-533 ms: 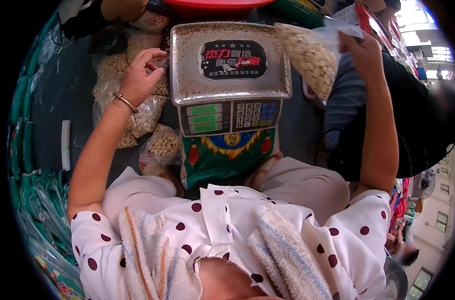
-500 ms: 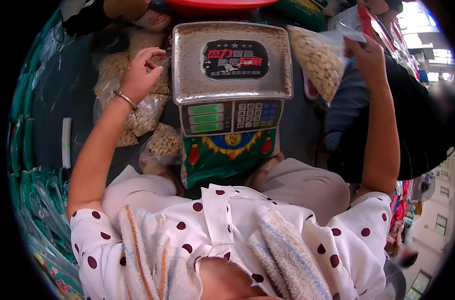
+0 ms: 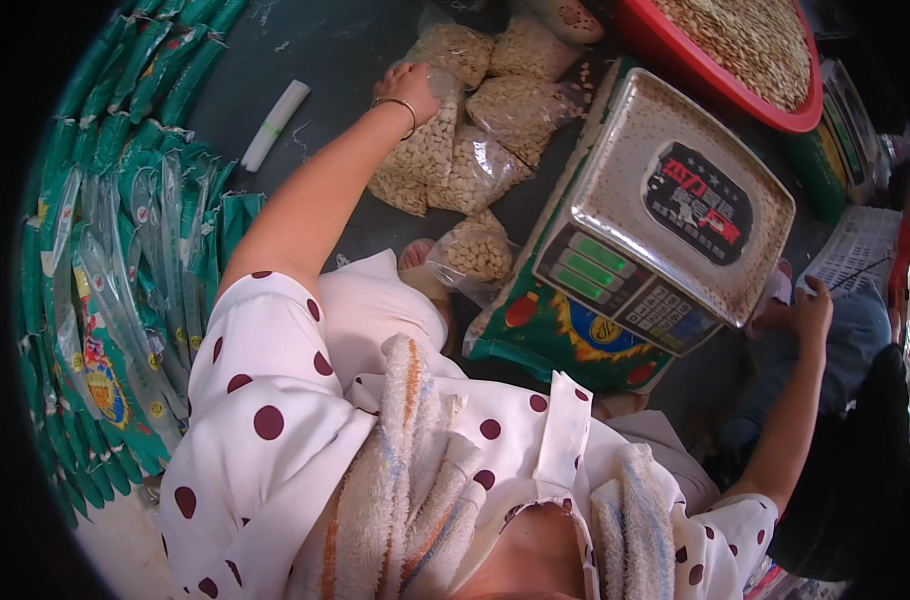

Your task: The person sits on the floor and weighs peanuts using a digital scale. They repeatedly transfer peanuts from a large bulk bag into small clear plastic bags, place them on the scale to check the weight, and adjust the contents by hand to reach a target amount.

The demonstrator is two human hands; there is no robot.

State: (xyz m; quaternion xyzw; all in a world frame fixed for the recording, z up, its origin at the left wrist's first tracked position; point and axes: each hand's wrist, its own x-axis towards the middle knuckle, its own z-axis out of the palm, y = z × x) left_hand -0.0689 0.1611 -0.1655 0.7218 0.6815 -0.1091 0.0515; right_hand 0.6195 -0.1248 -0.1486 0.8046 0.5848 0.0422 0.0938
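Observation:
My left hand (image 3: 411, 92) grips the top of a clear bag of pale seeds (image 3: 420, 152) in a pile of similar bags (image 3: 515, 110). A smaller bag of seeds (image 3: 473, 250) lies nearer me by my foot. Right of the pile, a metal weighing scale (image 3: 680, 200) with green-lit displays sits on a green printed sack (image 3: 520, 330). My right hand (image 3: 803, 305) is beside the scale's right edge, fingers apart, with nothing visible in it.
Green packaging bags (image 3: 125, 300) line the left side, near a white roll (image 3: 275, 125). A red basin of seeds (image 3: 806, 107) is at upper right, with another scale (image 3: 845, 135) behind it and a white crate (image 3: 850, 245) below. A person's jeans-clad leg (image 3: 785, 370) is at right.
The view has turned left. My left hand has moved forward onto a bag in the pile. My right hand has lowered beside the scale; the bag it held is out of sight.

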